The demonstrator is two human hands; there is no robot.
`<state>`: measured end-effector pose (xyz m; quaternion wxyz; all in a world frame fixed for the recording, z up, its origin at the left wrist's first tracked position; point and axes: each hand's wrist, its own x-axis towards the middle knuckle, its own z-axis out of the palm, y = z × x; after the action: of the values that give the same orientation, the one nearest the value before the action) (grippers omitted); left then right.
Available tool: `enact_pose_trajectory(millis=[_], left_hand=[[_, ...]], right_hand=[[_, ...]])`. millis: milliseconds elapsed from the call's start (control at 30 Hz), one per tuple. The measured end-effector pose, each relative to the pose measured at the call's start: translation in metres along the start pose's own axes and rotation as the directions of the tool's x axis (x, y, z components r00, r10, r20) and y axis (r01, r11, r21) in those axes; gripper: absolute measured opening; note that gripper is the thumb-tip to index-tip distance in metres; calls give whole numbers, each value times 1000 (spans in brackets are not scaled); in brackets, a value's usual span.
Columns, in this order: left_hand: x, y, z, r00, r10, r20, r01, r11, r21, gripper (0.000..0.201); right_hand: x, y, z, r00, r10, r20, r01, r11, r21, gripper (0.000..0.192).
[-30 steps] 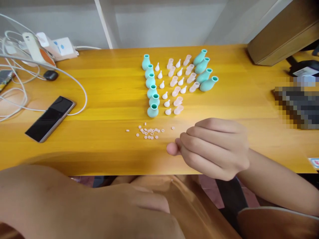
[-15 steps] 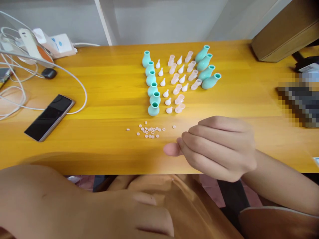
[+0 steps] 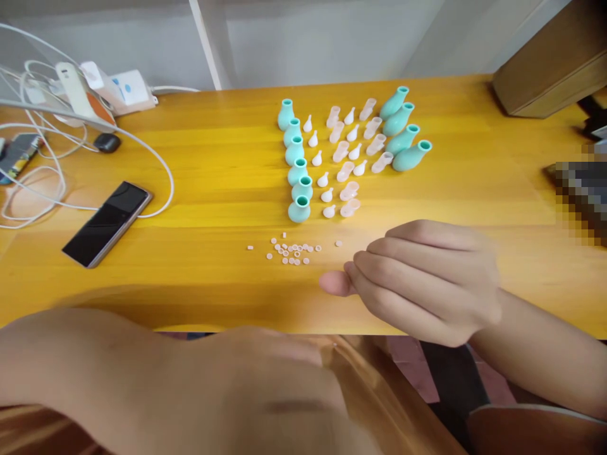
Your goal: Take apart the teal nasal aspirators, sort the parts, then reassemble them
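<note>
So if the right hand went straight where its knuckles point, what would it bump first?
Probably the single small pink piece just beyond the right hand, then the scattered pieces. I can't tell the hand's height, so it might pass over.

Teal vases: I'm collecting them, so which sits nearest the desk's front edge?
The front vase of the left row; all others sit farther back.

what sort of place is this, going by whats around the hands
Probably a desk in a home or office: there's a yellow-brown wooden desktop against grey panels, with a flat, black-screened phone and a thin, looping white cable lying on it.
</note>
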<state>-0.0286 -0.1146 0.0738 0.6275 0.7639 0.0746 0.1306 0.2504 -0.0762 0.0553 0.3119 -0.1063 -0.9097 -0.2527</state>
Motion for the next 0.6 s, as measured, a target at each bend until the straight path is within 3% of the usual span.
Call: enact_pose_trajectory(millis=[133,267,333,400,433,500,567,600], left_hand=[[7,11,-17,987,-103,-123,111,992,63,33],[8,14,-18,971,-189,-143,199,978,57,31],[7,11,-18,976,-160,-150,178,977,114,30],[7,7,-18,979,-105,-172,146,958,247,25],[7,5,-18,979,-75,-192,136,935,328,23],[8,-1,-20,970,-8,-242,125,874,470,20],[9,-6,-23,964,31,-265,127,822,555,20],[9,-9,-24,965,42,-260,123,802,585,22]], right_hand=[[2,3,1,1000,-5,-26,4,1000,-19,44],[3,2,0,999,31,-13,-31,999,23,44],[5,0,2,993,112,-25,-109,988,111,44],[8,-2,6,950,308,-50,-282,917,282,42],[10,-2,8,903,430,-23,-383,827,411,42],[15,-1,13,800,575,170,-524,533,664,50],[18,-1,17,756,493,432,-588,219,779,61],[19,-1,19,751,417,513,-601,109,791,65]])
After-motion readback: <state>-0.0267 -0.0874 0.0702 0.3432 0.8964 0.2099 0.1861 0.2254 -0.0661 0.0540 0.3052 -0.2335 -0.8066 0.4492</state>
